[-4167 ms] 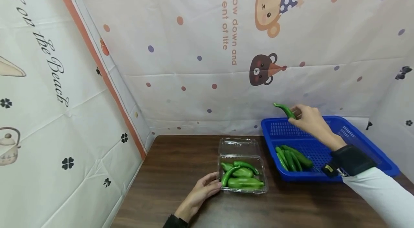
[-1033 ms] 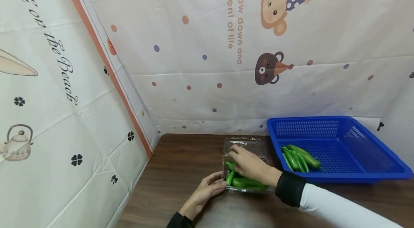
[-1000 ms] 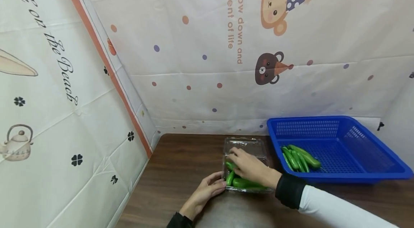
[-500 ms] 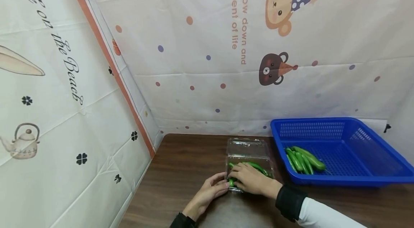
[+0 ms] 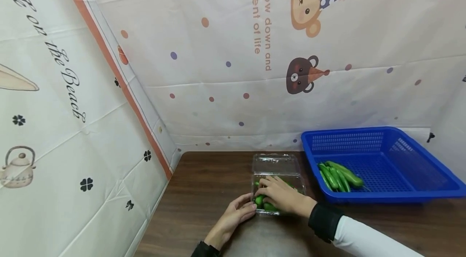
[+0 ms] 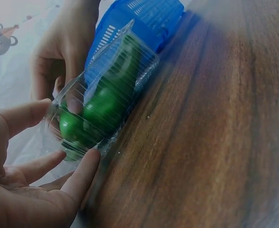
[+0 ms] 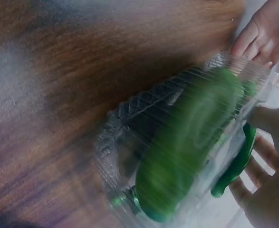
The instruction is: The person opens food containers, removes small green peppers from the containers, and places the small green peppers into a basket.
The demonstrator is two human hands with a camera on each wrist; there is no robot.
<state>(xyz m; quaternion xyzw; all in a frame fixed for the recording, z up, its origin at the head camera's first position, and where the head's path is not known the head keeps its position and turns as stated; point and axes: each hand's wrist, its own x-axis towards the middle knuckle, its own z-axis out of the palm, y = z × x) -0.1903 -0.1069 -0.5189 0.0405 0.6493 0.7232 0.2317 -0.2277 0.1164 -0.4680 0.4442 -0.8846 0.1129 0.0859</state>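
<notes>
Green peppers (image 5: 259, 200) in a clear box (image 5: 268, 212) are being partly hidden by the right hand (image 5: 283, 196), grip unclear; the box's left side is being touched by the left hand (image 5: 233, 217), fingers extended. Worktop (image 5: 211, 182) is being shown leftward to its edge; rightward, a blue basket (image 5: 378, 197) is sitting near.

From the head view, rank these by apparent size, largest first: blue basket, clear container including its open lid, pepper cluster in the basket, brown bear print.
1. Blue basket, clearly largest
2. Clear container
3. Unranked: pepper cluster and brown bear print, too close to call
</notes>
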